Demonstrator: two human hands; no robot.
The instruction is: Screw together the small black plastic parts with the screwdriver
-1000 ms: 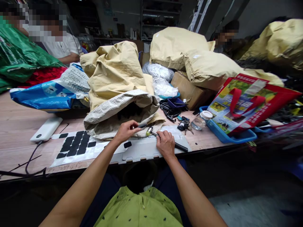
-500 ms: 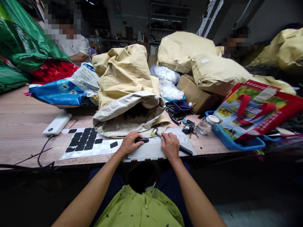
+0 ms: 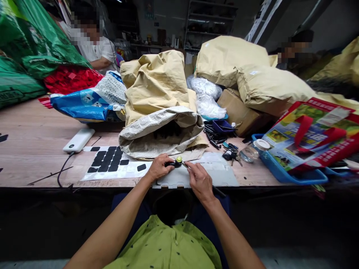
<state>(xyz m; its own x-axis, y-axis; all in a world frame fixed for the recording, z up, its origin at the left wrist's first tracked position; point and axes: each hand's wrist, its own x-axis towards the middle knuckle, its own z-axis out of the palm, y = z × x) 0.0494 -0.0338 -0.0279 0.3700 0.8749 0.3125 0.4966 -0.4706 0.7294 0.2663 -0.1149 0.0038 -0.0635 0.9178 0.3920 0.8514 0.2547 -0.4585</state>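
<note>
My left hand is closed on a small black part just over the grey board at the table's front edge. From the right, my right hand grips a small hammer with a metal shaft, a black handle and a yellow-green head. The hammer's head touches or nearly touches the end of the black part. Most of the hammer's handle is hidden behind my right hand. Under both hands lies the grey board.
An open woven sack lies just beyond my hands. Black pads on a white sheet and a power bank are left. Keys, a jar and a blue tray stand right. Two people sit beyond the sacks.
The hammer's head has moved left, from beside my right hand to the black part in my left hand. My right hand has turned. The whole view has shifted slightly.
</note>
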